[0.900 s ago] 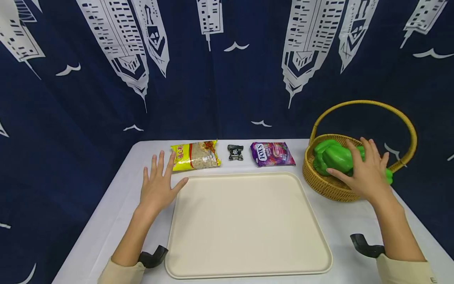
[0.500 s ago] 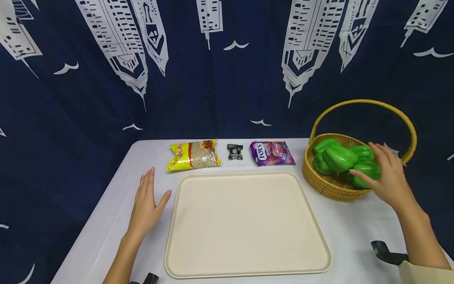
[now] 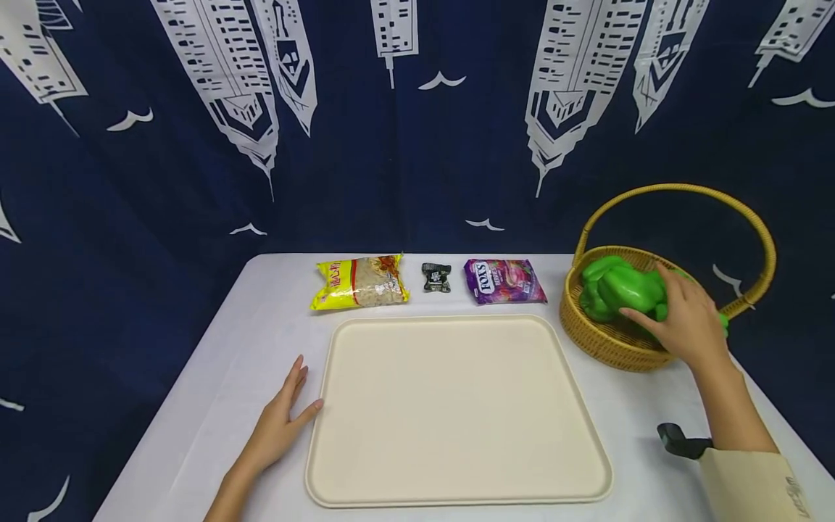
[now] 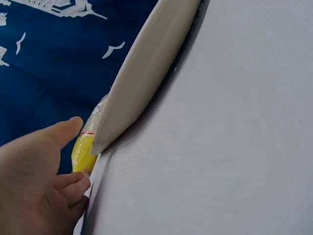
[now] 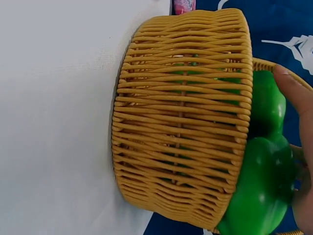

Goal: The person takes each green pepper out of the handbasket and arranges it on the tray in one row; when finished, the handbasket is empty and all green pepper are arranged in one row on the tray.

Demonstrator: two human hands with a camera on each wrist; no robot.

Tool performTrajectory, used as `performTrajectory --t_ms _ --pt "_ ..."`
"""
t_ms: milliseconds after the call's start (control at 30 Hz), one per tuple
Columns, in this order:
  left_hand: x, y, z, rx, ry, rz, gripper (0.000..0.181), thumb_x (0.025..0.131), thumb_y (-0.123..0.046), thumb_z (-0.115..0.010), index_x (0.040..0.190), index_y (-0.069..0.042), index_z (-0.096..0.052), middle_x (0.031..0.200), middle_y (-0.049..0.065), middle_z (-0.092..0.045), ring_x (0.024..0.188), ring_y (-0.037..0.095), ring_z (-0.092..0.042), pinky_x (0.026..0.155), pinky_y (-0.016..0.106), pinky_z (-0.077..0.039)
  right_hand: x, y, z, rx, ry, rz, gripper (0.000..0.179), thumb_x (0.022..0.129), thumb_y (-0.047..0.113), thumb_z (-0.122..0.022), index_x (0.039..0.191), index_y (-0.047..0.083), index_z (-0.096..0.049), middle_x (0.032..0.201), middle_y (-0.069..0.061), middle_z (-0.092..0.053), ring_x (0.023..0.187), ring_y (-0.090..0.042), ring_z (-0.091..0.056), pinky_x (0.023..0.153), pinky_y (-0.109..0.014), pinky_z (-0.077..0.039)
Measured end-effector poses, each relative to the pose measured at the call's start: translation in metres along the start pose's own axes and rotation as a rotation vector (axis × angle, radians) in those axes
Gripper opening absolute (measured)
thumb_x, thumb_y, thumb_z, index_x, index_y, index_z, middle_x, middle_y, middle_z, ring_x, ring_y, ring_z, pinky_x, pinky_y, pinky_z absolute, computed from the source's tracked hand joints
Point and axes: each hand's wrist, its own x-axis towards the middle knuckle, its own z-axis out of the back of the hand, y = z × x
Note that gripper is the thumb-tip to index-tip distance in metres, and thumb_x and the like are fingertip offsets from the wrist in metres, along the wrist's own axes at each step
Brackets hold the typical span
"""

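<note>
My right hand (image 3: 688, 319) lies over the green bell peppers (image 3: 629, 288) in the wicker basket (image 3: 609, 353), thumb toward the left. From the right wrist view, the thumb (image 5: 289, 85) crosses the top of one bell pepper (image 5: 268, 105) and the palm lies against another bell pepper (image 5: 261, 188). The other fingers are mostly hidden behind it; I cannot tell whether they grip it. My left hand (image 3: 277, 428) is beside the left edge of a cream tray (image 3: 457, 413), thumb right at the rim. In the left wrist view its fingers (image 4: 71, 188) hold nothing.
Behind the tray lie a yellow food packet (image 3: 362, 281), a small black wrapped piece (image 3: 436, 278) and a purple Fox's candy bag (image 3: 505, 281). The basket's tall handle (image 3: 691, 188) arches up at the right edge of the white table (image 3: 261, 348).
My left hand has moved down from near the yellow packet to the tray's left side. The right hand shifted right, uncovering peppers, then came back left over them.
</note>
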Motion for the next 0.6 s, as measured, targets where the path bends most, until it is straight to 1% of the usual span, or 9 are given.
performTrajectory --t_ms 67,133,200,267,333,367,467,533,600 --pt "-0.002 0.006 -0.003 -0.007 0.015 -0.023 0.082 0.088 -0.039 -0.061 0.150 -0.021 -0.010 0.145 0.015 -0.033 0.130 0.033 -0.032 0.103 0.056 -0.026 0.002 0.000 -0.002 -0.056 0.015 -0.001 0.101 0.076 0.049 -0.071 0.147 0.004 -0.017 0.131 -0.037 -0.034 0.122 -0.054 -0.027 0.099 -0.068 -0.015" --pt "-0.003 0.009 -0.005 0.000 0.028 -0.038 0.080 0.088 -0.040 -0.061 0.150 -0.020 -0.013 0.144 0.010 -0.036 0.131 0.032 -0.031 0.103 0.057 -0.025 0.004 0.000 -0.004 -0.102 0.032 -0.008 0.103 0.075 0.053 -0.070 0.147 0.003 -0.016 0.129 -0.038 -0.036 0.119 -0.055 -0.028 0.099 -0.068 -0.015" --pt "-0.004 0.011 -0.008 0.012 0.036 -0.055 0.076 0.089 -0.039 -0.059 0.149 -0.017 -0.017 0.144 0.007 -0.037 0.132 0.035 -0.029 0.103 0.059 -0.024 0.005 0.000 -0.006 -0.143 0.047 -0.017 0.105 0.074 0.056 -0.068 0.147 0.003 -0.014 0.128 -0.038 -0.036 0.118 -0.055 -0.028 0.098 -0.068 -0.015" --pt "-0.004 0.011 -0.010 0.017 0.046 -0.064 0.070 0.091 -0.036 -0.057 0.148 -0.013 -0.023 0.144 0.006 -0.037 0.132 0.035 -0.029 0.105 0.058 -0.021 0.006 0.000 -0.008 -0.174 0.067 -0.028 0.107 0.074 0.059 -0.067 0.148 0.004 -0.012 0.128 -0.038 -0.036 0.118 -0.054 -0.027 0.098 -0.067 -0.014" --pt "-0.004 0.010 -0.012 0.025 0.055 -0.066 0.064 0.092 -0.035 -0.056 0.145 -0.007 -0.029 0.144 0.008 -0.036 0.132 0.034 -0.029 0.108 0.051 -0.017 0.006 -0.001 -0.008 -0.188 0.082 -0.037 0.108 0.073 0.060 -0.067 0.148 0.004 -0.012 0.128 -0.038 -0.036 0.118 -0.054 -0.026 0.098 -0.067 -0.013" --pt "-0.004 0.009 -0.012 0.023 0.059 -0.066 0.062 0.093 -0.034 -0.055 0.143 -0.005 -0.032 0.144 0.009 -0.035 0.133 0.033 -0.028 0.110 0.046 -0.014 0.006 -0.001 -0.009 -0.195 0.090 -0.040 0.108 0.073 0.061 -0.066 0.148 0.004 -0.012 0.128 -0.038 -0.036 0.118 -0.054 -0.026 0.098 -0.067 -0.013" --pt "-0.005 0.007 -0.013 0.021 0.070 -0.056 0.057 0.094 -0.034 -0.053 0.139 -0.002 -0.038 0.144 0.012 -0.033 0.133 0.029 -0.028 0.110 0.034 -0.009 0.006 -0.003 -0.010 -0.201 0.108 -0.045 0.107 0.073 0.060 -0.067 0.146 0.002 -0.016 0.127 -0.039 -0.037 0.119 -0.053 -0.025 0.098 -0.067 -0.011" --pt "-0.005 0.006 -0.013 0.019 0.066 -0.054 0.056 0.094 -0.033 -0.053 0.138 -0.001 -0.039 0.143 0.013 -0.033 0.133 0.029 -0.028 0.109 0.030 -0.008 0.007 -0.004 -0.010 -0.199 0.115 -0.044 0.104 0.073 0.058 -0.068 0.144 -0.001 -0.020 0.126 -0.039 -0.038 0.118 -0.053 -0.026 0.099 -0.067 -0.011" --pt "-0.004 0.005 -0.014 0.022 0.066 -0.065 0.055 0.095 -0.031 -0.052 0.137 0.001 -0.039 0.143 0.014 -0.032 0.133 0.030 -0.028 0.109 0.031 -0.010 0.008 -0.003 -0.011 -0.194 0.115 -0.040 0.100 0.073 0.055 -0.070 0.142 -0.003 -0.026 0.124 -0.039 -0.039 0.116 -0.052 -0.028 0.099 -0.067 -0.011"
